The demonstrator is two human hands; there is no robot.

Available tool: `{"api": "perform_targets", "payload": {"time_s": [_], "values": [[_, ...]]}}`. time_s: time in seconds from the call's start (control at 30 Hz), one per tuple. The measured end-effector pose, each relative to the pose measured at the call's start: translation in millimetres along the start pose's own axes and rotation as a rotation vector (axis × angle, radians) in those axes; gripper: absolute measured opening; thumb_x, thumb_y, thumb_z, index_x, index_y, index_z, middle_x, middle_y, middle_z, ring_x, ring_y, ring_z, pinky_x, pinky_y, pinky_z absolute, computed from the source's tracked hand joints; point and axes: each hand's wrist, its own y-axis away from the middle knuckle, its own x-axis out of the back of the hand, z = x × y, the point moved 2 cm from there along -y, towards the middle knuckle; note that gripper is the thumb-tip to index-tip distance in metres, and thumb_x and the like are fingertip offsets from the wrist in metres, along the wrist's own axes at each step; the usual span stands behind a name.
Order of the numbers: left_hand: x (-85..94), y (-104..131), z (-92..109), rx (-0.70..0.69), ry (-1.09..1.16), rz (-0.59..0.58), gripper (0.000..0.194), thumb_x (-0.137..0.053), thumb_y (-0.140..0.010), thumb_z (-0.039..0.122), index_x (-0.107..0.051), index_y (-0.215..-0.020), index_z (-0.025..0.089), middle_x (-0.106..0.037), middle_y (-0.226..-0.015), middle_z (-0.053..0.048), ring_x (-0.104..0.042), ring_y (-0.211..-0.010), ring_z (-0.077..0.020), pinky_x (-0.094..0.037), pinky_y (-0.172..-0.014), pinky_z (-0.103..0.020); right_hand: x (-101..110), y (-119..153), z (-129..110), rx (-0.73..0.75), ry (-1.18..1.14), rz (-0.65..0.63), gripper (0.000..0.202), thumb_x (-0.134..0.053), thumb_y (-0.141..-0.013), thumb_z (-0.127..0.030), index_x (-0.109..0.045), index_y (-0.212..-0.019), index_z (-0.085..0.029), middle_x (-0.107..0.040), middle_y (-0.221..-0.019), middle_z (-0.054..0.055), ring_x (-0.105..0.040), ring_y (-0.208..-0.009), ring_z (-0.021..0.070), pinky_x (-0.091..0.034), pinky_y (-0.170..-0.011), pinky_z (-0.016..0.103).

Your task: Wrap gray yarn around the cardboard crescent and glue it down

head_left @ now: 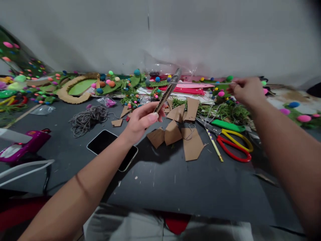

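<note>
My left hand (144,120) is closed around a flat cardboard piece (164,97), seen nearly edge-on and raised above the table. Grey yarn is wrapped over its upper end. Off to the right, my right hand (247,92) is raised with thumb and finger pinched on a thin strand of yarn (232,83), which seems to run across from the cardboard. Below my hands lie several cut cardboard scraps (193,144). A loose bundle of grey yarn (87,118) rests to the left.
A phone (104,142) lies under my left forearm. Red-and-yellow-handled scissors (234,145), a pencil (214,144) and a green-handled tool (228,125) lie at right. A purple glue gun (27,145) is at far left. Pompom-covered greenery (130,90) and a cardboard ring (65,92) line the wall.
</note>
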Motion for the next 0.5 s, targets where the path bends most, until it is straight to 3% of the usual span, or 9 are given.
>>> {"api": "perform_targets", "payload": {"time_s": [0.17,0.3,0.43,0.5], "values": [[1.1,2,-2,0.001,0.025,-0.001,0.048,-0.071,-0.081,0.05,-0.075,-0.116,0.016,-0.069,-0.097,-0.01,-0.062,-0.081,-0.0179,-0.053,-0.075,-0.029,-24,-29,-15,-0.05,-0.26,-0.042,0.037,-0.043,-0.104,-0.015,-0.062,-0.129,0.005,-0.07,-0.113,0.026,-0.06,-0.073,0.0076,-0.051,-0.074,0.025],[1.5,2,-2,0.004,0.026,-0.005,0.049,-0.071,-0.082,0.049,-0.075,-0.119,0.016,-0.069,-0.098,-0.01,-0.062,-0.083,-0.0177,-0.054,-0.077,-0.029,-32,-30,-35,-0.057,-0.341,-0.149,0.034,-0.045,-0.102,-0.011,-0.063,-0.124,0.008,-0.071,-0.107,0.026,-0.059,-0.069,0.0068,-0.053,-0.074,0.026],[-0.1,0,4,-0.039,0.024,0.012,0.048,-0.069,-0.081,0.052,-0.076,-0.113,0.018,-0.068,-0.096,-0.008,-0.061,-0.078,-0.0167,-0.054,-0.073,-0.029,-11,-2,-56,0.095,-0.358,-0.199,0.025,-0.06,-0.095,-0.02,-0.074,-0.107,-0.003,-0.075,-0.106,0.016,-0.063,-0.086,0.0102,-0.049,-0.087,0.03],[-1.0,-1,8,-0.04,0.032,0.039,0.046,-0.069,-0.081,0.054,-0.077,-0.11,0.018,-0.068,-0.097,-0.008,-0.06,-0.078,-0.0166,-0.053,-0.071,-0.029,12,19,-56,0.172,-0.336,-0.157,0.027,-0.052,-0.097,-0.017,-0.074,-0.091,-0.004,-0.074,-0.113,0.014,-0.065,-0.1,0.012,-0.046,-0.089,0.027]]}}
